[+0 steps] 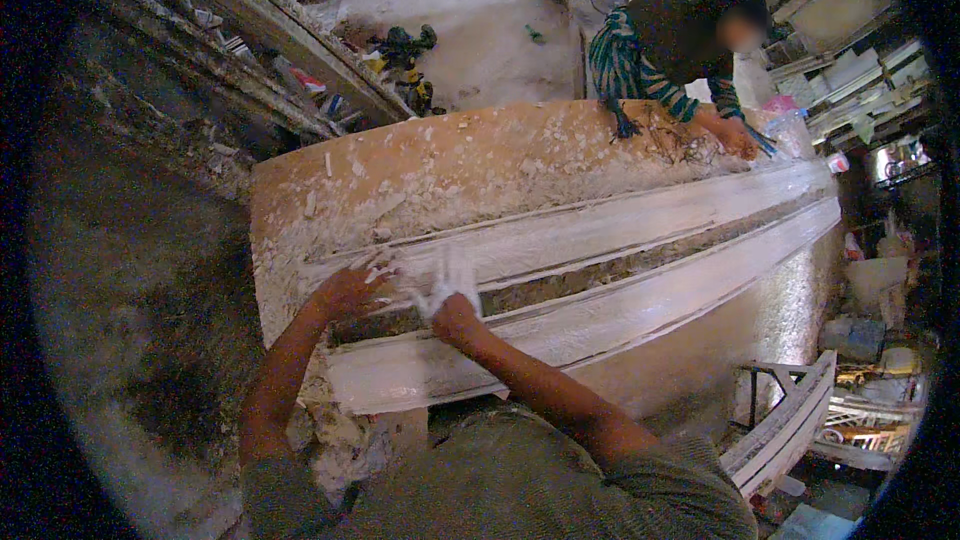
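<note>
White strips (620,224) lie before us as a pair, one above the other, running from left of centre to the right of the frame along a brown bench (480,135) strewn with white crumbs. At far left we see a dark, stained floor (150,360), and in the upper left long weathered beams (310,50) slant down toward the bench. Our left hand (352,290) is left of centre, at the left end of the upper strip, its fingers somewhat spread and daubed white. Just right of it, our right hand (452,305) is over the same strip; its fingers are white and blurred, so we cannot tell whether they are spread, pressed together or pinching something. Between the strips we see a rough, darker band (580,280). In the upper right, a co-worker (670,40) with striped sleeves leans over the bench, hands near a thin blue item (762,143). Below, in the lower right, is a curved white frame piece (785,430); farther right, a small white container (838,163) is near the strips' right end.
</note>
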Available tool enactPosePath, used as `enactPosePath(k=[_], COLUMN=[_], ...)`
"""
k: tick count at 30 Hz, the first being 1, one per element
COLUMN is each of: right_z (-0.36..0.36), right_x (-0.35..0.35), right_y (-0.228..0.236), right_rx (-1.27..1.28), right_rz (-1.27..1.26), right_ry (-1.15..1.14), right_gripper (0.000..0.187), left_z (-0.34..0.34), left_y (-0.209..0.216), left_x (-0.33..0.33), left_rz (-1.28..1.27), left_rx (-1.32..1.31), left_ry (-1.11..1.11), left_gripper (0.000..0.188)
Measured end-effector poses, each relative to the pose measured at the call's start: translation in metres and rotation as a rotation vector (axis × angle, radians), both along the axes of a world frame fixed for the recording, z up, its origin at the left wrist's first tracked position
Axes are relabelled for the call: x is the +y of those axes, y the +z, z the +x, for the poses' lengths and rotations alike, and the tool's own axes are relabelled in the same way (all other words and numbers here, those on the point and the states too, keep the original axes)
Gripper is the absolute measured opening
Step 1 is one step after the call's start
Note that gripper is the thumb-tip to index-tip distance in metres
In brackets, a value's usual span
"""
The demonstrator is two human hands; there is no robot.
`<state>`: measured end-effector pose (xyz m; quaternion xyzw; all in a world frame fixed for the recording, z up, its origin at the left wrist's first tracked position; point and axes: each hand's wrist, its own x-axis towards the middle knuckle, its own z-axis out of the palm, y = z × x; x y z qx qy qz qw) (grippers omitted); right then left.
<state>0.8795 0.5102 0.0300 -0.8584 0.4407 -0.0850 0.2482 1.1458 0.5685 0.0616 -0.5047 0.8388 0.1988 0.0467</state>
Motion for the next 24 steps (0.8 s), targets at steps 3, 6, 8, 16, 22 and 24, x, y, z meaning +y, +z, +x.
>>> enactPosePath(k=[3, 6, 8, 16, 22, 24], right_z=[0.037, 0.043, 0.018, -0.223, -0.437, -0.493], right_x=[-0.003, -0.04, -0.075, -0.243, -0.372, -0.397], right_y=[-0.019, -0.077, -0.117, -0.129, -0.072, -0.079], right_rx=[0.518, 0.524, 0.479, 0.504, 0.681, 0.75], right_rz=[-0.539, 0.234, 0.055, -0.204, -0.195, -0.251], right_ry=[0.269, 0.358, 0.234, -0.11, -0.248, -0.182], right_gripper=[0.054, 0.03, 0.026, 0.031, 0.025, 0.022], left_z=[0.015, 0.011, -0.001, -0.093, -0.19, -0.224], left_y=[-0.009, -0.016, -0.017, -0.01, -0.016, -0.022], left_x=[-0.006, -0.026, -0.041, -0.111, -0.18, -0.203], left_rz=[0.035, 0.234, 0.24, 0.153, 0.024, 0.134], left_rx=[0.056, 0.057, 0.049, 0.219, 0.208, 0.232], left_ry=[0.032, 0.013, -0.068, -0.171, -0.216, -0.181], left_gripper=[0.083, 0.086, 0.088, 0.091, 0.097, 0.096])
